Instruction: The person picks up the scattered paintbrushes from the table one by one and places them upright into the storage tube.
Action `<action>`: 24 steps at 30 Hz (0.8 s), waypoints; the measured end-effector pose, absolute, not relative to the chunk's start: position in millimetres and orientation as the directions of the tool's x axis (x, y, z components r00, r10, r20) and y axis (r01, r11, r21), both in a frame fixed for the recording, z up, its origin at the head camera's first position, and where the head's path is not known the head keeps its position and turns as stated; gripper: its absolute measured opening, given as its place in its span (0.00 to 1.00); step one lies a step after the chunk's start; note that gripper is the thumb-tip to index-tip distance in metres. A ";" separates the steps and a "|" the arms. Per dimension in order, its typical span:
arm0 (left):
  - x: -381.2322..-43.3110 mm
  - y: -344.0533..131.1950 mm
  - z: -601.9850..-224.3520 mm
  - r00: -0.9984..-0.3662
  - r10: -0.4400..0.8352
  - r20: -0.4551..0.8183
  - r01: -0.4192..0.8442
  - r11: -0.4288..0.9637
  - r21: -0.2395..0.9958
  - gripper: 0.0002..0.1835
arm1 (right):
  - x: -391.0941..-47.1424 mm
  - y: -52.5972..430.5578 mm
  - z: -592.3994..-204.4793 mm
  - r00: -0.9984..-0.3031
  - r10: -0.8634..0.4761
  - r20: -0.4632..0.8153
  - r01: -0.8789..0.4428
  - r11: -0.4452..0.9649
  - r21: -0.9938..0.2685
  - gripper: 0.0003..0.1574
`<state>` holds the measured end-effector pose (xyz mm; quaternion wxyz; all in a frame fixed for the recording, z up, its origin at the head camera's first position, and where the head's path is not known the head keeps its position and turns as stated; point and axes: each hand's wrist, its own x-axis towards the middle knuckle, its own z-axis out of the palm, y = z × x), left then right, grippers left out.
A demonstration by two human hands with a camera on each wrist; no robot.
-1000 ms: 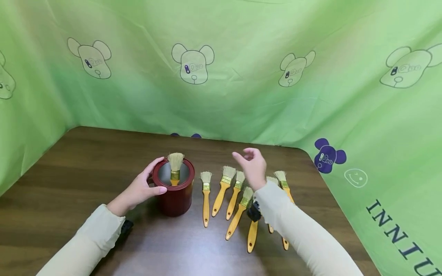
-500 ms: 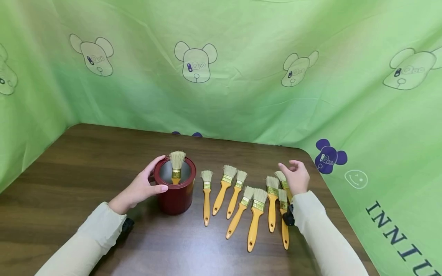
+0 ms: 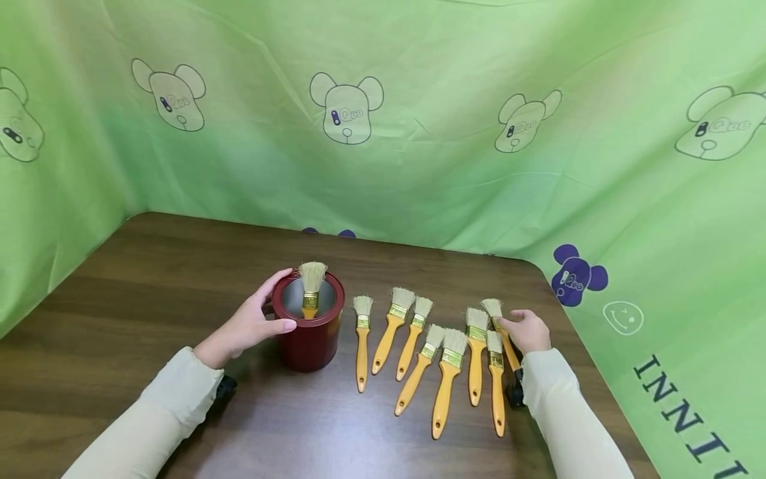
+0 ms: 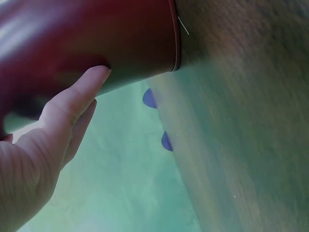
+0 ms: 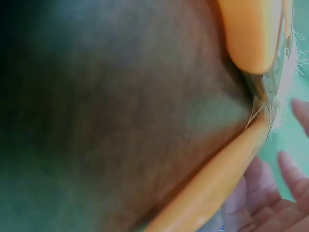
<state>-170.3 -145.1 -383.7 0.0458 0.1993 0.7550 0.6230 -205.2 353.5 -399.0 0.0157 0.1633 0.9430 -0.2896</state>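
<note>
In the head view my left hand (image 3: 254, 326) holds a dark red paint can (image 3: 309, 346) from its left side, thumb near the front of the rim and fingers toward the back. One paintbrush (image 3: 312, 286) stands in the can, bristles up. In the left wrist view the thumb lies along the can's wall (image 4: 130, 43). My right hand (image 3: 529, 330) is at the rightmost paintbrush (image 3: 493, 307), thumb beside its metal band. In the right wrist view, fingers (image 5: 260, 183) lie behind that brush's yellow handle (image 5: 207, 183), with thumb and fingers apart.
Several more yellow-handled paintbrushes (image 3: 443, 399) lie spread on the brown wooden table (image 3: 197, 266), bristles pointing away, between the can and my right hand. A green patterned cloth (image 3: 419, 186) hangs behind and beside the table.
My right hand has moved right from above the middle brushes, then lowered to the rightmost paintbrush. My left hand stays on the can.
</note>
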 end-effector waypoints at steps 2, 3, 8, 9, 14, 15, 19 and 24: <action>-170.5 -144.4 -383.1 -0.915 0.359 0.184 0.247 0.138 0.959 0.46 | -205.6 355.2 -400.0 -0.944 0.286 -0.165 0.329 0.781 -0.530 0.39; -170.8 -144.3 -383.1 -0.914 0.360 0.185 0.248 0.137 0.959 0.46 | -205.6 355.7 -400.3 -0.941 0.283 -0.184 0.337 0.782 -0.524 0.38; -171.0 -144.0 -382.3 -0.909 0.370 0.189 0.250 0.124 0.960 0.47 | -205.0 355.1 -396.8 -0.932 0.285 -0.222 0.359 0.793 -0.492 0.25; -171.2 -144.1 -382.3 -0.908 0.374 0.188 0.248 0.119 0.961 0.47 | -204.8 354.5 -395.6 -0.932 0.284 -0.227 0.361 0.797 -0.485 0.22; -171.0 -144.3 -382.5 -0.914 0.371 0.164 0.222 0.117 0.968 0.47 | -205.8 353.4 -391.5 -0.925 0.279 -0.257 0.372 0.802 -0.468 0.12; -170.9 -144.1 -382.7 -0.915 0.371 0.160 0.217 0.118 0.969 0.47 | -206.0 353.4 -391.0 -0.923 0.280 -0.263 0.375 0.802 -0.465 0.12; -170.1 -144.0 -382.4 -0.918 0.373 0.136 0.188 0.107 0.976 0.47 | -207.0 353.3 -388.4 -0.920 0.282 -0.274 0.383 0.800 -0.463 0.12; -168.6 -144.6 -379.8 -0.921 0.370 0.125 0.174 0.102 0.979 0.48 | -207.4 350.6 -382.8 -0.916 0.300 -0.266 0.397 0.770 -0.499 0.11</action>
